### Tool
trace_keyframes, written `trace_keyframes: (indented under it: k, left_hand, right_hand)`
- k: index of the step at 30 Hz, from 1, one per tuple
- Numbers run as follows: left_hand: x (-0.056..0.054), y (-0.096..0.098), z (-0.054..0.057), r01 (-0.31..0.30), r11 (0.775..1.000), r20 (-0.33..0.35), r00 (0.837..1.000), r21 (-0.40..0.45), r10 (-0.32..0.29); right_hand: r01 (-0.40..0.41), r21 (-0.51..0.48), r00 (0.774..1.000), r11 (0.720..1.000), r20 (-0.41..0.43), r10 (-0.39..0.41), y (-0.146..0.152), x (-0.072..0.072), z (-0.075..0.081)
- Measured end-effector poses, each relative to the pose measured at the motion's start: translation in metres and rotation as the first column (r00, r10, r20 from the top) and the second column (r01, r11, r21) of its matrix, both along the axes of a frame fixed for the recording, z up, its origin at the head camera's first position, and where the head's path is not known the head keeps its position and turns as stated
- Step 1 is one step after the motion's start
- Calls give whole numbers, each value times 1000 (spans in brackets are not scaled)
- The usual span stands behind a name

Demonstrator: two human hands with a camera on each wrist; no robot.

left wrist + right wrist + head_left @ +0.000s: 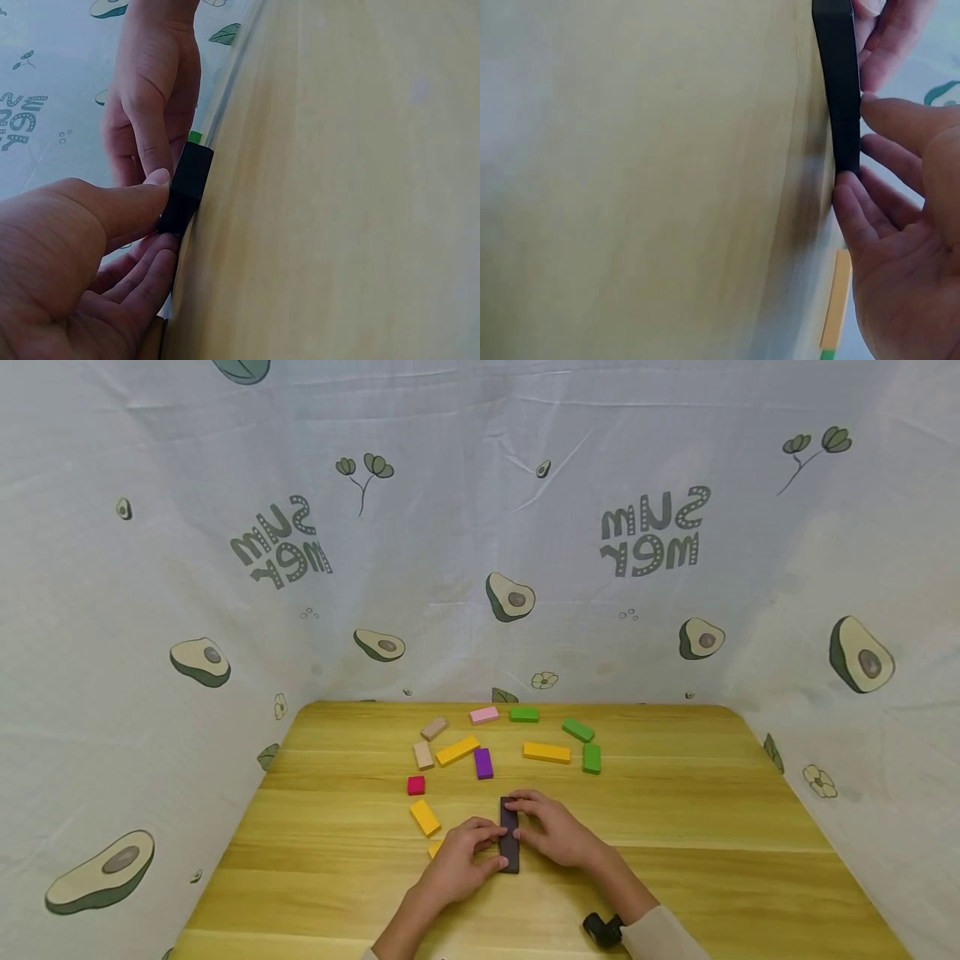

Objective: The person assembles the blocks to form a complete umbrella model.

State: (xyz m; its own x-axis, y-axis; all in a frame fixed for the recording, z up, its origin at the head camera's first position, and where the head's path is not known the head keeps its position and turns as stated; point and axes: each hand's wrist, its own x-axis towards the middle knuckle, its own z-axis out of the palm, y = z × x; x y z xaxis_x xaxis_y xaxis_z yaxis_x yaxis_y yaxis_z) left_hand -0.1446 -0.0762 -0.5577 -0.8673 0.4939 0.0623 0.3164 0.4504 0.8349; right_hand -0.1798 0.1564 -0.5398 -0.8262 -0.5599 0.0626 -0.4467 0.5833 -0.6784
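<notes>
A long black block (509, 843) lies on the table between both hands, pointing away from me. A faint line crosses the black block (844, 90) in the right wrist view, as where two pieces meet end to end. My left hand (463, 862) holds its left side and near part with thumb and fingers. On the other side, my right hand (557, 832) has its fingertips at the far end and its thumb against the right side. In the left wrist view, the thumb and fingers of the left hand (67, 262) touch the black block (192, 172).
Beyond the hands, coloured blocks form a loose arc: yellow (547, 752), purple (483, 763), green (592, 759), pink (483, 716), tan (423, 756) and red (416, 786). A yellow block (434, 849) is partly hidden by the left hand. Patterned cloth (450, 527) surrounds the wooden table (675, 793).
</notes>
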Motion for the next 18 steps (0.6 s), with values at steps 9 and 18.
trace_keyframes:
  k: [9, 18]
  left_hand:
    - [-1, 0, 2, -10, 1000, -16, 1000, -13, 10]
    - [2, 0, 1, -4, 999, -31, 1000, -42, 2]
  right_hand:
    - [21, 37, 999, 999, 43, -23, 0, 7, 4]
    - [11, 54, 998, 998, 60, -14, 1, 12, 3]
